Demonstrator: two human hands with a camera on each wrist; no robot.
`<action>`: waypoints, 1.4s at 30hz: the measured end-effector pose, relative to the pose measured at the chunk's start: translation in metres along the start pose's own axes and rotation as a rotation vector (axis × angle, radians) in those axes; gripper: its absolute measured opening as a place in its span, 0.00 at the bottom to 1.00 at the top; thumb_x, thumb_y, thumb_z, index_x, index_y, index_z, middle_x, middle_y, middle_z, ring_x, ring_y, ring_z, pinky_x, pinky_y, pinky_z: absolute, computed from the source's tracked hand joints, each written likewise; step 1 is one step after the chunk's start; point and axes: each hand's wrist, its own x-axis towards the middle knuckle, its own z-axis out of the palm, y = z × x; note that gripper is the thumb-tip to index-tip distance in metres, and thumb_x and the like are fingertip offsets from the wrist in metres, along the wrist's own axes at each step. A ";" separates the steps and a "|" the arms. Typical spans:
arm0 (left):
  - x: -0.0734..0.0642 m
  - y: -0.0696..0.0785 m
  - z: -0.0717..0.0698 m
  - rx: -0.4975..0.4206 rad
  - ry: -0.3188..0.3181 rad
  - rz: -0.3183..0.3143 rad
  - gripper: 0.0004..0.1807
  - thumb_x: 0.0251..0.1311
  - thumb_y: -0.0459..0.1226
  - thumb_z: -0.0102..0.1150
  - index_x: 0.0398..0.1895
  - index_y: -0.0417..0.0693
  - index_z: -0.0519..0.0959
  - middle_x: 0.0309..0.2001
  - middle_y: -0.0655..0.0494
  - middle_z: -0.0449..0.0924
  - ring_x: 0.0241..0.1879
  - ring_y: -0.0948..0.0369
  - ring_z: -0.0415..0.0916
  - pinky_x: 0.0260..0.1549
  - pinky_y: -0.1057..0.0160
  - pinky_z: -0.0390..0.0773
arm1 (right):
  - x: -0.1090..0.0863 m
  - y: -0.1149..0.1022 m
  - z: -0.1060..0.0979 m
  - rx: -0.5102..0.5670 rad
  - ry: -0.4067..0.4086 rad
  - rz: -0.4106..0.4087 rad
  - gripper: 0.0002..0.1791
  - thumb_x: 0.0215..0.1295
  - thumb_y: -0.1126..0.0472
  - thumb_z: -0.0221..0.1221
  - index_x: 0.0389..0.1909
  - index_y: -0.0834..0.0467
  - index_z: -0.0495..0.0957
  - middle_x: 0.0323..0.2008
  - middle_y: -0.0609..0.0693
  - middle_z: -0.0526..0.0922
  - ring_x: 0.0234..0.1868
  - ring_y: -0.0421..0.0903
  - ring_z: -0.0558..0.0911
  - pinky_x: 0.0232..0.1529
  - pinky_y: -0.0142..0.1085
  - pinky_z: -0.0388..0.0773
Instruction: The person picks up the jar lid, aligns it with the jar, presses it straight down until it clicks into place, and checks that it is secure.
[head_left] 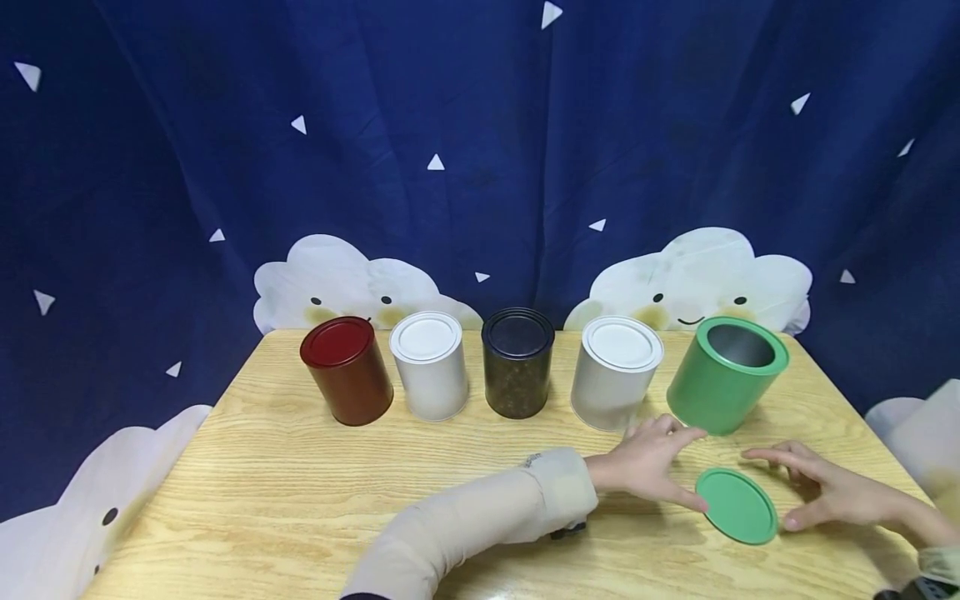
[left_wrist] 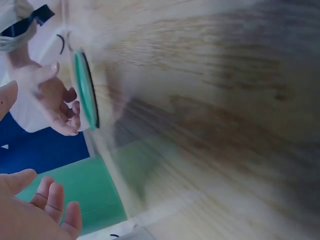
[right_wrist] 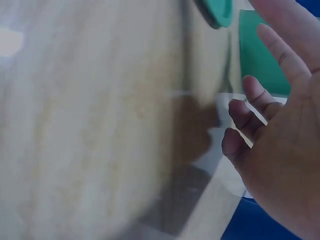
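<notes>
A round green lid (head_left: pixel 737 506) lies on the table at the front right, between the two hands. My left hand (head_left: pixel 651 465) reaches in from the left, fingers spread, its thumb tip right at the lid's left rim. On the other side, my right hand (head_left: pixel 843 492) has its fingers apart and its thumb close to the right rim. Neither hand grips anything. Behind the lid stands a green can (head_left: pixel 716 387) with its top uncovered and a grey inside. In the right wrist view, part of the lid (right_wrist: pixel 220 10) shows above the loosely bent fingers (right_wrist: pixel 257 95).
Left of the green can, a row of lidded cans stands along the back of the wooden table (head_left: pixel 285 500): dark red (head_left: pixel 351 383), white (head_left: pixel 432 375), black (head_left: pixel 517 375) and another white one (head_left: pixel 611 383). A blue curtain (head_left: pixel 480 125) with clouds and triangles hangs behind.
</notes>
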 end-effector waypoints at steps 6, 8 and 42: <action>0.011 -0.001 0.011 0.039 -0.049 -0.044 0.51 0.38 0.66 0.61 0.68 0.66 0.54 0.55 0.67 0.61 0.47 0.71 0.57 0.37 0.72 0.56 | 0.000 0.000 0.005 -0.008 -0.001 0.006 0.43 0.39 0.66 0.69 0.61 0.60 0.64 0.42 0.44 0.65 0.36 0.37 0.60 0.27 0.33 0.56; 0.014 0.000 0.015 0.043 -0.080 -0.060 0.51 0.38 0.66 0.61 0.68 0.67 0.53 0.55 0.67 0.61 0.46 0.71 0.57 0.36 0.72 0.56 | 0.000 0.001 0.006 -0.043 0.006 0.002 0.43 0.37 0.65 0.70 0.61 0.60 0.65 0.43 0.43 0.66 0.38 0.35 0.61 0.29 0.31 0.58; 0.033 0.034 0.045 0.302 -0.177 -0.264 0.36 0.32 0.70 0.60 0.51 0.78 0.67 0.44 0.72 0.61 0.41 0.68 0.57 0.36 0.65 0.58 | 0.000 0.012 0.024 -0.283 0.144 -0.146 0.46 0.25 0.53 0.74 0.55 0.59 0.73 0.37 0.37 0.58 0.38 0.33 0.51 0.36 0.27 0.45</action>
